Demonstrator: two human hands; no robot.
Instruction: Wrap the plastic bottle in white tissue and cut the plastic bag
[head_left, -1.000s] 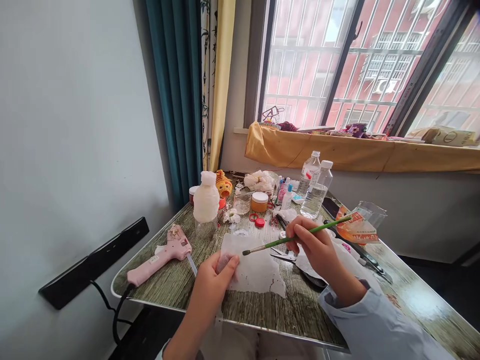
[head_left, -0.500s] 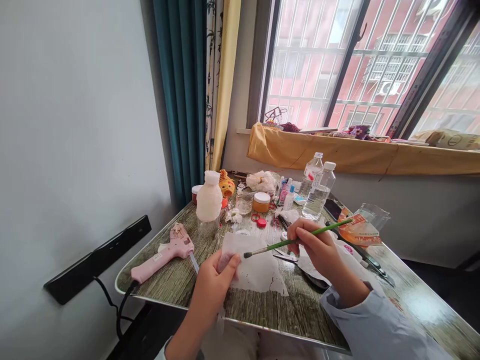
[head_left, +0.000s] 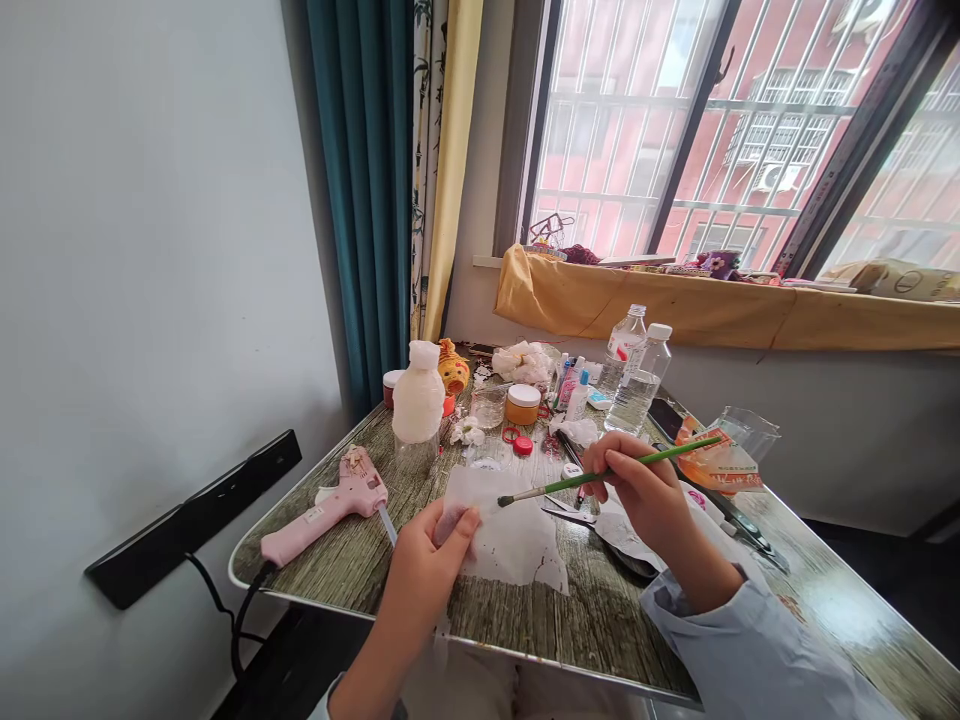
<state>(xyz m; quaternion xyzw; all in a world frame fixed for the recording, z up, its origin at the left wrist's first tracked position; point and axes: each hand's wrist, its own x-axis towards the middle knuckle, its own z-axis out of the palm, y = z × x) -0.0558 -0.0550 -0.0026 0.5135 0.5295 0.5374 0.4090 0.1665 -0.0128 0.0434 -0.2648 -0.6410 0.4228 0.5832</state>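
My left hand (head_left: 431,560) pinches the left side of a thin white sheet of paper (head_left: 517,545), thumb on top. Small dark specks mark the sheet's ragged lower edge. Between the fingers of my right hand (head_left: 630,485) is a green-handled paintbrush (head_left: 611,470), its dark bristles pointing left over the paper. Whether the bristles touch the sheet I cannot tell. Behind the paper stands a bottle (head_left: 418,400) with its upper part covered in white. Scissors (head_left: 571,512) lie under and beside my right hand.
A pink glue gun (head_left: 330,510) rests at the table's left, its cord hanging off the edge. Farther back are a jar of amber stuff (head_left: 523,404), a red cap (head_left: 523,445) and a clear bottle (head_left: 637,385). An orange-printed plastic packet (head_left: 724,465) lies at the right.
My right hand has shifted slightly to the right and up, drawing the brush tip a little across the paper. My left hand stays in place.
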